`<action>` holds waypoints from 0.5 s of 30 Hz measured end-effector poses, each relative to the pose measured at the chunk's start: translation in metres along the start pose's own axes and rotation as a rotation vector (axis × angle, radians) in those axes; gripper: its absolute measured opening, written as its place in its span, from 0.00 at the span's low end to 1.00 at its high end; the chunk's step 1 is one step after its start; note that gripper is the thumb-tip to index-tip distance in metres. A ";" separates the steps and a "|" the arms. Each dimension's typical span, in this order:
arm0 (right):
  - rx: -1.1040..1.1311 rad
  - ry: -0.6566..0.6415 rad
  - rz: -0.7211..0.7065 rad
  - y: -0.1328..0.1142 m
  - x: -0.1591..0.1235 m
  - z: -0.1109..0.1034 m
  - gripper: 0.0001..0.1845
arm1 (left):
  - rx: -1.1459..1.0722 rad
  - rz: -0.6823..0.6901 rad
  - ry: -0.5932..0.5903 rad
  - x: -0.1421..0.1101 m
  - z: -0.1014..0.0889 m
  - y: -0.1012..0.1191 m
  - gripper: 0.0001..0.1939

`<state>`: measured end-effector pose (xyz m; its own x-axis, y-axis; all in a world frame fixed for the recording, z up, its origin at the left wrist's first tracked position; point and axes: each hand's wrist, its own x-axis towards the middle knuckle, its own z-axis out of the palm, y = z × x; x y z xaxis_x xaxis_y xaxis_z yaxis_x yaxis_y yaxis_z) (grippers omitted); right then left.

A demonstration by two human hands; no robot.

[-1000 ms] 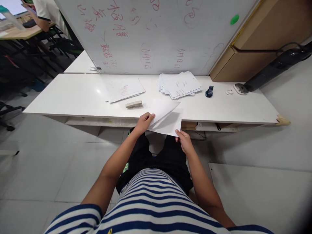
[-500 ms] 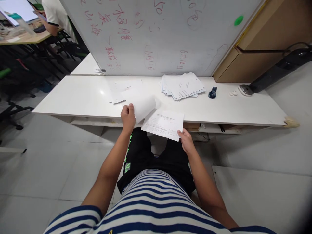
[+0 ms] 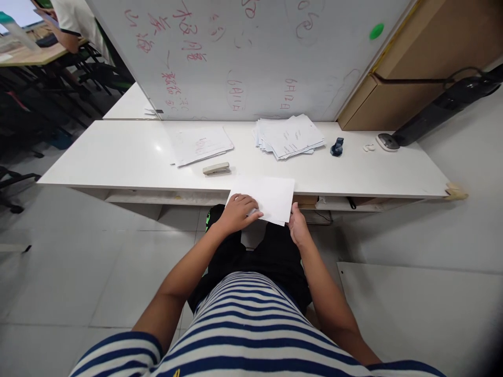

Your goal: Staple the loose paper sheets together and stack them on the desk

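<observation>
In front of me, at the white desk's front edge, are stacked sheets of paper (image 3: 271, 196) with a blank side up. My left hand (image 3: 240, 212) lies on their left part, fingers stretched over the top sheet and thumb apart. The right hand (image 3: 297, 226) pinches the sheets at their lower right corner, thumb at the edge; its other fingers are mostly hidden. A beige stapler (image 3: 216, 168) lies just beyond my left hand. Behind it is a thin stack of printed papers (image 3: 202, 145), and a thicker, uneven paper pile (image 3: 288, 137) lies farther right.
A whiteboard (image 3: 251, 63) with red writing stands at the back of the desk (image 3: 129, 157). To the right are a dark blue object (image 3: 337, 147), small white earbuds (image 3: 368, 147), a computer mouse (image 3: 387, 142) and cardboard boxes (image 3: 373, 107). Another person (image 3: 84, 26) sits far left.
My left hand has brought the lifted, curled sheet down to the right onto the sheet in my right hand. A blank side now covers the printed one. The stapler has come into view.
</observation>
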<state>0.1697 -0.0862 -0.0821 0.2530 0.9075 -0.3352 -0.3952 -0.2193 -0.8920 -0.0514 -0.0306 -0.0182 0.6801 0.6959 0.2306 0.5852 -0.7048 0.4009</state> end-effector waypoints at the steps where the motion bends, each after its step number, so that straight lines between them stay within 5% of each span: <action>1: -0.005 -0.007 -0.013 -0.002 0.000 0.001 0.36 | -0.019 -0.067 0.068 -0.003 0.003 -0.002 0.13; 5: -0.046 0.007 -0.051 -0.005 -0.001 -0.001 0.26 | -0.204 -0.511 0.479 -0.020 0.021 -0.022 0.11; 7: -0.051 -0.009 -0.039 -0.004 -0.001 -0.003 0.23 | -0.440 -0.729 0.578 -0.028 0.033 -0.032 0.12; 11: -0.107 -0.043 -0.008 -0.003 -0.001 -0.008 0.23 | -0.958 -0.783 0.402 -0.041 0.046 -0.040 0.21; 15: -0.211 -0.096 -0.024 -0.013 0.003 -0.010 0.23 | -1.039 -0.598 0.198 -0.037 0.029 -0.037 0.17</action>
<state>0.1850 -0.0841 -0.0746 0.1709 0.9410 -0.2921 -0.1946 -0.2584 -0.9463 -0.0850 -0.0346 -0.0675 0.2914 0.9465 -0.1389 0.0884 0.1179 0.9891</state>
